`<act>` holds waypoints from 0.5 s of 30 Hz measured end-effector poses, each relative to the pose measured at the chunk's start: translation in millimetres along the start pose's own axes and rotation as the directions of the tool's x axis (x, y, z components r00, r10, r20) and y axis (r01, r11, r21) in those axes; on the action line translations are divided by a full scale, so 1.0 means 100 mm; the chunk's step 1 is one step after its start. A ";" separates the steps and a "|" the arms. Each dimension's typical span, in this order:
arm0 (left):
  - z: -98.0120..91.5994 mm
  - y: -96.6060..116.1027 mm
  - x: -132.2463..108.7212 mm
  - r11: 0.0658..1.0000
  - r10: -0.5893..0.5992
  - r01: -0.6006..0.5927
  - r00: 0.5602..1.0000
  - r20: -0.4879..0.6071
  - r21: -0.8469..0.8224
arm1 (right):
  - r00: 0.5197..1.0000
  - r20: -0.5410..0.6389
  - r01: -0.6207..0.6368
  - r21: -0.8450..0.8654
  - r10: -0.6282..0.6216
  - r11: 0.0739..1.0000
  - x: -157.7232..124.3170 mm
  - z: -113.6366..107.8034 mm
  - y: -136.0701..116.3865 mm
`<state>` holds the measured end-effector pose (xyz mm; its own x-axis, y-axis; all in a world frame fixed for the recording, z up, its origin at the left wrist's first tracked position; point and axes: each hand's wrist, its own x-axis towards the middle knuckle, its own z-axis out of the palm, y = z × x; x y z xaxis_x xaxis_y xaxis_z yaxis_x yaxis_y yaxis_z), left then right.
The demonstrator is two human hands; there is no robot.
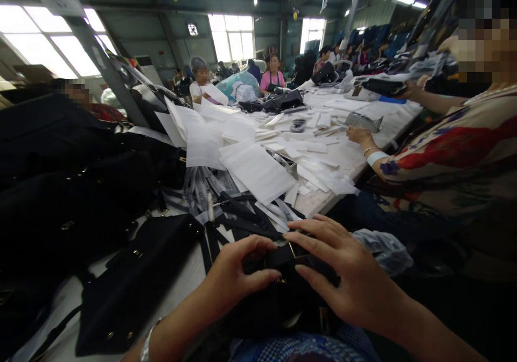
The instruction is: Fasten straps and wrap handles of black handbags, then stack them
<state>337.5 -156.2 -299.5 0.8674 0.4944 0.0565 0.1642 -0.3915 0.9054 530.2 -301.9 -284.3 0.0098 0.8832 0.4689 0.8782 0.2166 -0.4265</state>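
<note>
My left hand (236,281) and my right hand (343,267) both grip a black bag (283,292) at the near edge of the long table (355,160), over my lap. The left thumb and fingers pinch the bag's top edge near a small gold fitting. My right hand lies over the bag's right side with its fingers curled onto it. Black straps (238,219) lie just beyond the bag.
A pile of black bags (76,189) fills the left side, with one flat black bag (137,281) close by. White foam sheets (258,171) are scattered across the table. A person in a patterned top (456,157) sits at right; other people work farther down.
</note>
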 end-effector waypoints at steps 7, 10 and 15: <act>0.17 -0.08 -0.02 0.997 0.019 -0.028 0.991 -0.130 -0.067 | 0.969 0.187 0.193 -0.164 -0.162 0.967 0.16 0.00 -0.14; 0.20 -0.16 -0.01 0.993 0.018 -0.037 0.986 -0.163 -0.112 | 0.955 0.290 0.111 -0.186 -0.053 0.976 0.18 -0.01 -0.17; 0.23 -0.35 0.02 0.988 0.011 -0.028 0.994 -0.113 -0.155 | 0.887 0.427 0.340 -0.354 -0.173 0.871 0.21 0.03 -0.14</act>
<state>344.1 -159.6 -341.2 0.8103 0.5749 0.1133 0.0649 -0.2803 0.9577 516.5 -285.0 -270.7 -0.3477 0.9239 0.1598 0.9376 0.3422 0.0618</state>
